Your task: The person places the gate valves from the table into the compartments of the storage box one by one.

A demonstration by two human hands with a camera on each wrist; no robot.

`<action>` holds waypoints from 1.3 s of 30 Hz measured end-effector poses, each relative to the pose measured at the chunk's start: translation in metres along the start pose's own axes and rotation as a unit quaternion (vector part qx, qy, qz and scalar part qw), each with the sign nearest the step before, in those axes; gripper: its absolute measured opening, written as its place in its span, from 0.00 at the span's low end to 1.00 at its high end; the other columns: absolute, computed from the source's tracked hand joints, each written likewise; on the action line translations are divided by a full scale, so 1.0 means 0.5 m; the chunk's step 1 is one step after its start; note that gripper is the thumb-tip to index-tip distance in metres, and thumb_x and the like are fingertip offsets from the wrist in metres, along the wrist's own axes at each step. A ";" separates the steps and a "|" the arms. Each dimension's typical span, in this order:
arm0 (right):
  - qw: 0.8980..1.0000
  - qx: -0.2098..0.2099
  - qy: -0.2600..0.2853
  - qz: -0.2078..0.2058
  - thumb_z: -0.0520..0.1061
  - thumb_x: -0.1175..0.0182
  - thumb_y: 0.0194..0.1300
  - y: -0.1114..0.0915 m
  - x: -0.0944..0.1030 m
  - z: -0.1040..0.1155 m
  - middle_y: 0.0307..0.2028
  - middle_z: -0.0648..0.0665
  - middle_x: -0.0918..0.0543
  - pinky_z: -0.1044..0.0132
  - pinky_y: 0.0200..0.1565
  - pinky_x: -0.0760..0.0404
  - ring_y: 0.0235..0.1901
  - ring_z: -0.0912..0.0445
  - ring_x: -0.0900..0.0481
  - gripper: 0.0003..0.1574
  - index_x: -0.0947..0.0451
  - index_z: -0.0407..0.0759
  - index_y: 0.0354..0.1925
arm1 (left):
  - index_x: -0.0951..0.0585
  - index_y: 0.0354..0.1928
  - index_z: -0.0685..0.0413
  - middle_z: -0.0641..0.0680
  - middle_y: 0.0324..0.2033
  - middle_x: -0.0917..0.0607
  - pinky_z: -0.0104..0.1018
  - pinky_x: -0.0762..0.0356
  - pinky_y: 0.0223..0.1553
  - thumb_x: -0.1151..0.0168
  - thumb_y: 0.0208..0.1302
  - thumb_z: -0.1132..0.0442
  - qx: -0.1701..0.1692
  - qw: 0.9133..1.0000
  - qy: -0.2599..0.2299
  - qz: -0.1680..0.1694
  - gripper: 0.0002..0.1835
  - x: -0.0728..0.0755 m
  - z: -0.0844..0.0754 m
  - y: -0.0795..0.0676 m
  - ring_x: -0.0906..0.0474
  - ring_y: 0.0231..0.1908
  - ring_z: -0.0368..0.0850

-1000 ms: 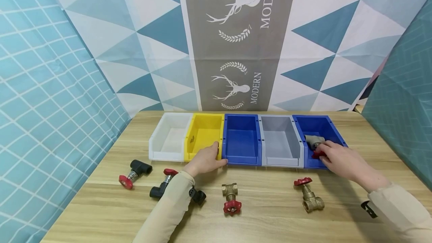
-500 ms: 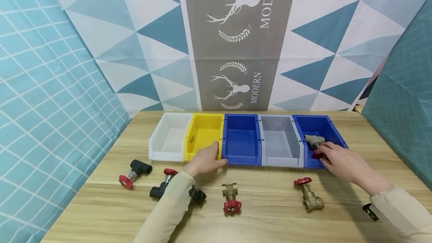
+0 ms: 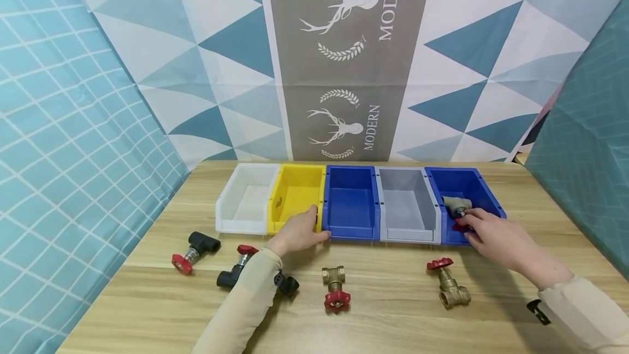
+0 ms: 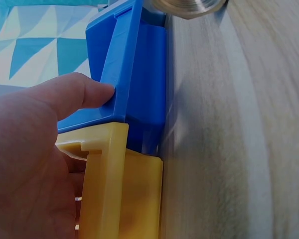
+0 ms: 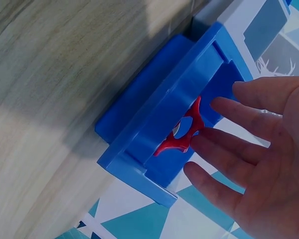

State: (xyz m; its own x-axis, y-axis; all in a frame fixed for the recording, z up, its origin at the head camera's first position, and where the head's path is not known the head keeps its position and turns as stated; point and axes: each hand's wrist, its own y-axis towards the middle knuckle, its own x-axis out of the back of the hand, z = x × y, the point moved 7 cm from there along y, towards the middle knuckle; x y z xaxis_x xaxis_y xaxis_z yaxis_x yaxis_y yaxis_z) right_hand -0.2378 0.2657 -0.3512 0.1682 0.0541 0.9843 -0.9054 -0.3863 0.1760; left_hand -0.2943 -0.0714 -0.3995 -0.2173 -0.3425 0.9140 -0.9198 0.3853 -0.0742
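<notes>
My left hand [image 3: 300,232] rests at the fronts of the yellow bin [image 3: 298,201] and the middle blue bin [image 3: 350,201]. Its thumb lies on the blue front rim, while its other fingers reach behind the yellow bin's wall, partly hidden in the left wrist view. Inside the rightmost blue bin [image 3: 457,179] lies a grey valve [image 3: 456,204] with a red handwheel [image 5: 185,130]. Over that bin is my right hand [image 3: 501,236], fingers loosely extended and spread, with fingertips right at the handwheel.
A white bin [image 3: 250,198] and a grey bin [image 3: 407,204] complete the row. In front lie a black valve [image 3: 199,245], black fittings [image 3: 231,276] partly behind the left sleeve, and brass valves [image 3: 335,283] [image 3: 453,290] with red handwheels. A patterned backdrop hangs behind.
My right hand has shifted slightly to the right by the handwheel. My left hand stays at the bins, and the grey valve stays in the blue bin.
</notes>
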 end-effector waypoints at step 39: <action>0.999 -0.019 0.020 -0.033 0.43 0.39 0.55 -0.028 0.006 0.026 0.46 0.27 0.24 0.44 0.37 0.23 0.45 0.35 0.24 0.27 0.30 0.32 0.52 | 0.44 0.65 0.68 0.66 0.54 0.26 0.46 0.26 0.50 0.43 0.57 0.43 0.004 1.000 -0.007 0.003 0.44 0.003 -0.004 -0.007 0.24 0.48 0.57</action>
State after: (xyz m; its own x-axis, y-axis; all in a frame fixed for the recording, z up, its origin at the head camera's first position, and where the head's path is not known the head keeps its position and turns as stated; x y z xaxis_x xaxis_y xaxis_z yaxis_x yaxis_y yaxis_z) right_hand -0.2193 0.2593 -0.3510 0.2129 0.1145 0.9703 -0.9071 -0.3458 0.2398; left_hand -0.2909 -0.0715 -0.3969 -0.2283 -0.3523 0.9076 -0.9209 0.3806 -0.0839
